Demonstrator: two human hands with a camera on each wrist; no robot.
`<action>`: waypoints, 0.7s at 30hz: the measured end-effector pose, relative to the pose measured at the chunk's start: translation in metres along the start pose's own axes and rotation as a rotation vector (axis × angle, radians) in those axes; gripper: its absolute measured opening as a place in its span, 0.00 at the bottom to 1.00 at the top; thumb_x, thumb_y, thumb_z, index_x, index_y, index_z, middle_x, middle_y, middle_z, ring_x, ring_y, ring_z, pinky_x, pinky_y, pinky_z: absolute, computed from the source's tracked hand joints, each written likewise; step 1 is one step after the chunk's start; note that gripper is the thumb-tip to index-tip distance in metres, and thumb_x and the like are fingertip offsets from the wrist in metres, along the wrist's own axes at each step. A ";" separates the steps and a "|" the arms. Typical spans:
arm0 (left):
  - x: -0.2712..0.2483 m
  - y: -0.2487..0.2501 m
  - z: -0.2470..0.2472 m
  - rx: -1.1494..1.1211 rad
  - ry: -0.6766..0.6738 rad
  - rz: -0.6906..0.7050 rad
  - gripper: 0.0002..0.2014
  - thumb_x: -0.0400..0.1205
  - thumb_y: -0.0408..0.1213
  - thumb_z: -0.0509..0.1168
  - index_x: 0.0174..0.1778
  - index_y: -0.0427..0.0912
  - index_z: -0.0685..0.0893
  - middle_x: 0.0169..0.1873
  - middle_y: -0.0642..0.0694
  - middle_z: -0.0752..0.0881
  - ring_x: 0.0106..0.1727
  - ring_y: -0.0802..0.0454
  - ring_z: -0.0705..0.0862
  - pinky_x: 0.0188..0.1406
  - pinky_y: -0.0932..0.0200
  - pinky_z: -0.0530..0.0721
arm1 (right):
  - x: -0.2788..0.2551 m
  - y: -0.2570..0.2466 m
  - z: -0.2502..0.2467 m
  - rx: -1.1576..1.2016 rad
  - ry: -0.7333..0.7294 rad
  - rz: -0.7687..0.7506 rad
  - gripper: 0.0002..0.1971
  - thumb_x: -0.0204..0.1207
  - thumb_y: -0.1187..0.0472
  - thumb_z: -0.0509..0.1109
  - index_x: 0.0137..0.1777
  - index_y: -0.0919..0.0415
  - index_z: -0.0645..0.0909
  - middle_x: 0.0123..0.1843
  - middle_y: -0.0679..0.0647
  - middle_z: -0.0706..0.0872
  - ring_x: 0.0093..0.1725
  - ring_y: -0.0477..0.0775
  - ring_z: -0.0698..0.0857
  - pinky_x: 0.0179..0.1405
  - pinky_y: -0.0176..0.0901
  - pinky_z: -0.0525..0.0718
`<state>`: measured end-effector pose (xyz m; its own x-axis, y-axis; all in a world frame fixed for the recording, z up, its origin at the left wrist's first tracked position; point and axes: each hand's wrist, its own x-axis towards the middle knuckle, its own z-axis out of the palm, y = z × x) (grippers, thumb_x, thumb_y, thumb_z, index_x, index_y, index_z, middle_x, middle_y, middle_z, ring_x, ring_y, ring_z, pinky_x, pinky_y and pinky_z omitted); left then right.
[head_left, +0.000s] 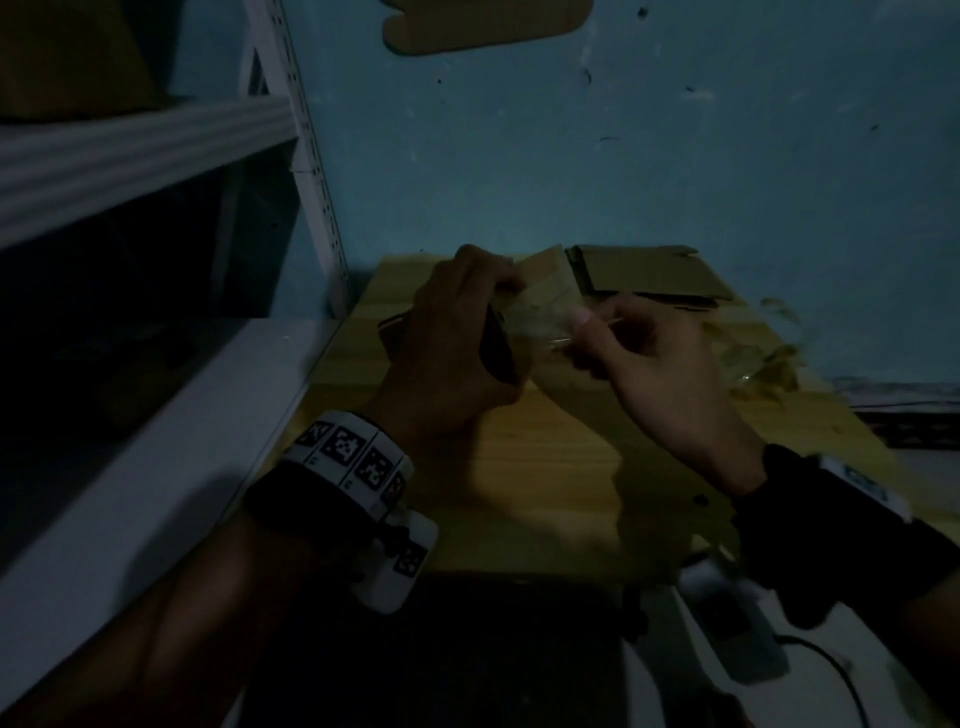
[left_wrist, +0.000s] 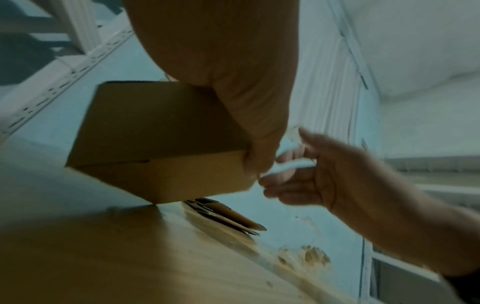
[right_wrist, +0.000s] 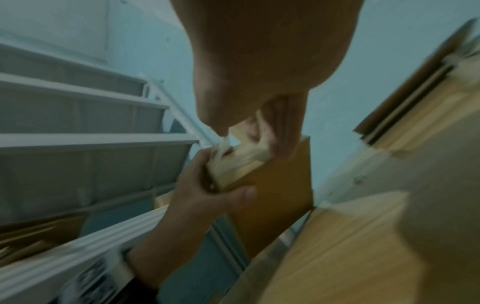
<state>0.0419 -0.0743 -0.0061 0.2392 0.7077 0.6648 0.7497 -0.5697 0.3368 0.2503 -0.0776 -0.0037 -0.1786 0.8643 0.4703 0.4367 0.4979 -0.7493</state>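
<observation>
A small brown cardboard box is held tilted above the wooden table, one corner touching it in the left wrist view. My left hand grips the box by its near end, thumb on one face. My right hand pinches a strip of clear tape at the box's edge. The left hand wraps the box corner in the right wrist view. The scene is dim and the hands are blurred.
Flattened cardboard sheets lie stacked at the table's back by the blue wall. Crumpled clear tape scraps sit at the right edge. White metal shelving stands close on the left. A white power strip lies below the table's near edge.
</observation>
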 end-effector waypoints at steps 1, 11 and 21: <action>0.000 0.000 0.000 -0.017 -0.011 0.020 0.37 0.59 0.41 0.83 0.64 0.42 0.78 0.64 0.46 0.77 0.65 0.47 0.77 0.59 0.40 0.80 | 0.003 0.003 -0.002 -0.046 0.053 0.035 0.16 0.79 0.37 0.69 0.52 0.48 0.85 0.47 0.38 0.91 0.46 0.39 0.89 0.49 0.51 0.90; -0.002 0.005 -0.007 -0.091 -0.095 0.016 0.48 0.56 0.42 0.82 0.75 0.39 0.73 0.65 0.51 0.73 0.67 0.51 0.73 0.74 0.30 0.70 | 0.012 0.028 -0.003 -0.078 -0.073 0.008 0.33 0.78 0.31 0.65 0.78 0.50 0.77 0.69 0.44 0.87 0.65 0.42 0.85 0.68 0.50 0.84; -0.006 -0.010 -0.016 -0.164 -0.122 -0.057 0.50 0.56 0.36 0.87 0.76 0.47 0.72 0.68 0.50 0.76 0.68 0.51 0.77 0.65 0.44 0.82 | 0.021 0.034 -0.005 0.146 0.062 -0.121 0.15 0.86 0.53 0.68 0.43 0.61 0.88 0.43 0.53 0.93 0.49 0.53 0.92 0.57 0.65 0.86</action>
<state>0.0228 -0.0796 -0.0032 0.2797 0.7802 0.5596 0.6562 -0.5808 0.4818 0.2663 -0.0432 -0.0170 -0.1652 0.7936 0.5856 0.2822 0.6070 -0.7430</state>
